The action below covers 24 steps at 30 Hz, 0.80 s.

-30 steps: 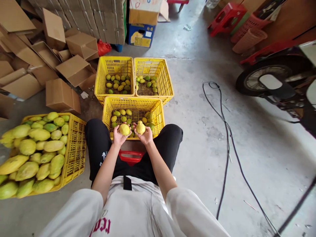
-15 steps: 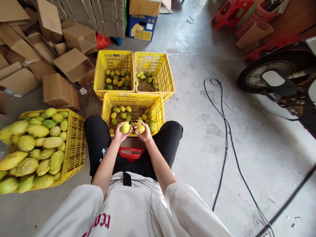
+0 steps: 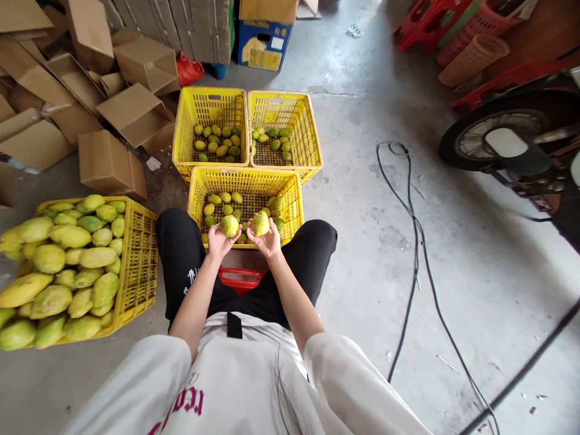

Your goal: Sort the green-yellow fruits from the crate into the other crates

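My left hand [image 3: 218,241] cups a yellow-green mango [image 3: 229,225] from below. A second mango [image 3: 260,223] rests in my right hand [image 3: 268,241], palm up. Both hands hover side by side over the near rim of a yellow crate [image 3: 244,179] that holds several small mangoes. Beyond it, two more yellow crates stand side by side: the left crate [image 3: 211,103] and the right crate [image 3: 285,103], each with several mangoes. At my left a fourth yellow crate [image 3: 136,266] is heaped with large mangoes.
I sit on a red stool [image 3: 240,279] on a concrete floor. Cardboard boxes [image 3: 109,163] pile up at the left and rear. A black cable [image 3: 410,241] snakes across the floor on the right, beside a motorbike wheel [image 3: 493,139]. Red stools and baskets [image 3: 471,57] stand far right.
Both hands have lifted the two mangoes slightly up and forward over the near crate. The view has tilted a little.
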### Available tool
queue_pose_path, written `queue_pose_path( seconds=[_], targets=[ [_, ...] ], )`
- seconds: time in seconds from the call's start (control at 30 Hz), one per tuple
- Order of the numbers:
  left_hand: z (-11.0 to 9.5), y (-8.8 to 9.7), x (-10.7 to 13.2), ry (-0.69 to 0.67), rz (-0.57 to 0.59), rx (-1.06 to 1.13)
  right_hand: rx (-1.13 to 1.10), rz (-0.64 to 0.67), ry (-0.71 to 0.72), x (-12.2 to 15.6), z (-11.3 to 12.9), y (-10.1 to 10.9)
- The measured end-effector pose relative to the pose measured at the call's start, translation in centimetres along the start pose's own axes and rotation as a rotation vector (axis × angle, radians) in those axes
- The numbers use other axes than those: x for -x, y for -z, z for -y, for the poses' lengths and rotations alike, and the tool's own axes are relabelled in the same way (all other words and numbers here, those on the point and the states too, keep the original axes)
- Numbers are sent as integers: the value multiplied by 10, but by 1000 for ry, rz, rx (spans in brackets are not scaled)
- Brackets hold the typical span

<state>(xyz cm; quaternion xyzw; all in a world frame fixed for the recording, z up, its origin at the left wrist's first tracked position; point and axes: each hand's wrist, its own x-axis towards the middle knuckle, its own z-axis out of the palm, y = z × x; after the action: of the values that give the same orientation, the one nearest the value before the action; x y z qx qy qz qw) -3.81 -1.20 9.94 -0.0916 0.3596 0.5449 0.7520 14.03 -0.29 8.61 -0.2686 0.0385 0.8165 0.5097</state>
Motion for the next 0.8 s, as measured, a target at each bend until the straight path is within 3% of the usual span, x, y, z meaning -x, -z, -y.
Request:
queue_pose_path(
  seconds=[0.33, 0.8],
  targets=[
    [3, -5, -1, 93, -5, -57, 17, -20, -40, -3, -2, 6],
    [5, -9, -1, -27, 0, 38, 2, -17, 29, -4, 0, 5]
  ],
)
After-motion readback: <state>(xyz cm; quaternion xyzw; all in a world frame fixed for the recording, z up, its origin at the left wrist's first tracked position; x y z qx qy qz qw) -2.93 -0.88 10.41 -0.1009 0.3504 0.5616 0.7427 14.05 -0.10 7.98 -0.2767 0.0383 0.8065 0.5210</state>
